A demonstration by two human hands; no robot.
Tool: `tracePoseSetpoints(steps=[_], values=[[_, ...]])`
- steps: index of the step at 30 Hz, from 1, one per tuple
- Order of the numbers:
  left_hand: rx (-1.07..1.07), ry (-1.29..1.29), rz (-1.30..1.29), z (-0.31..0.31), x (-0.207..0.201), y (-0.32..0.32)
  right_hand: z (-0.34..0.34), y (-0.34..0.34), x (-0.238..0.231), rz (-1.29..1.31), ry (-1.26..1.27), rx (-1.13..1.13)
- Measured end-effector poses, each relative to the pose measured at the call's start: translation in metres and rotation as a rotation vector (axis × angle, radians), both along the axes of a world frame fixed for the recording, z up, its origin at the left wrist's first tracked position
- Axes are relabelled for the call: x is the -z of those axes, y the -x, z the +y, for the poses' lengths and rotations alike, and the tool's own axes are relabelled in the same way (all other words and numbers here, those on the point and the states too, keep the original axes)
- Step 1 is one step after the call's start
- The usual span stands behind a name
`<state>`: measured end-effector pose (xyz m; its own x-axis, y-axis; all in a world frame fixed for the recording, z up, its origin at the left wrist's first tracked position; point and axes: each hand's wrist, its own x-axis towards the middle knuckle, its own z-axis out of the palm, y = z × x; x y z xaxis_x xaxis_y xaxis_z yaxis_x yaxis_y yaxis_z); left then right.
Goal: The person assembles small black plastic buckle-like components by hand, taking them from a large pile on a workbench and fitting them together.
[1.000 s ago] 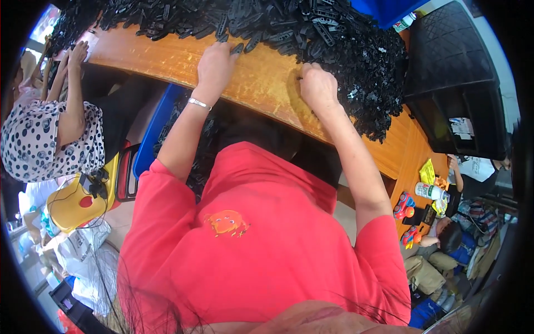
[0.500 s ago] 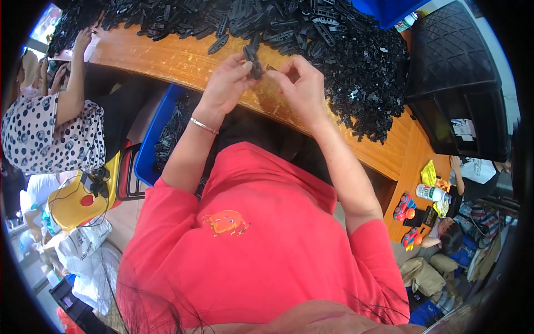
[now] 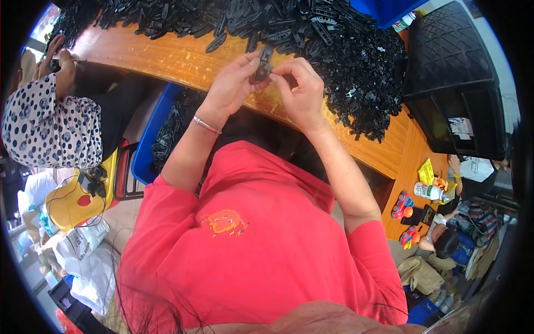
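Over the wooden table's near edge, my left hand (image 3: 233, 84) holds a long black plastic part (image 3: 266, 57) between thumb and fingers, tilted upward. My right hand (image 3: 302, 92) is closed in a pinch against the lower end of that part. Whatever lies between its fingertips is too small to make out. Just beyond both hands spreads a heap of long black plastic parts (image 3: 267, 25). To the right of my right hand is a pile of small black plastic pieces (image 3: 364, 83).
A black crate (image 3: 453, 67) stands at the table's right end, near toy cars (image 3: 401, 206) and a white bottle (image 3: 428, 191). Below the table's left edge sits a blue bin (image 3: 146, 145) of black parts. A co-worker in a dotted top (image 3: 53, 125) sits at left.
My right fingertips, earlier apart from the long part with a small dark piece in them, now press against its lower end. The part has turned more upright and shifted slightly right.
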<state>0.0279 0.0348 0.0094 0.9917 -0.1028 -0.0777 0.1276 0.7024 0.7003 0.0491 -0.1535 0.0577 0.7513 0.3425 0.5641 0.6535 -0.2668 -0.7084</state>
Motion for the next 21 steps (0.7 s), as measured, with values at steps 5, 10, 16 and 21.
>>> tracePoseSetpoints(steps=[5, 10, 16, 21], values=[[0.008, -0.153, -0.007, 0.002, -0.007, 0.000, -0.005, -0.002, -0.010, -0.072, 0.023, -0.070], [-0.006, -0.246, 0.020, -0.002, -0.007, -0.005, -0.012, -0.013, -0.010, -0.108, 0.080, -0.132], [0.033, -0.416, 0.017, 0.003, -0.006, -0.004, -0.018, -0.020, -0.006, -0.178, 0.140, -0.150], [0.072, -0.519, 0.009, 0.004, -0.010, -0.001, -0.021, -0.019, -0.004, -0.221, 0.171, -0.165]])
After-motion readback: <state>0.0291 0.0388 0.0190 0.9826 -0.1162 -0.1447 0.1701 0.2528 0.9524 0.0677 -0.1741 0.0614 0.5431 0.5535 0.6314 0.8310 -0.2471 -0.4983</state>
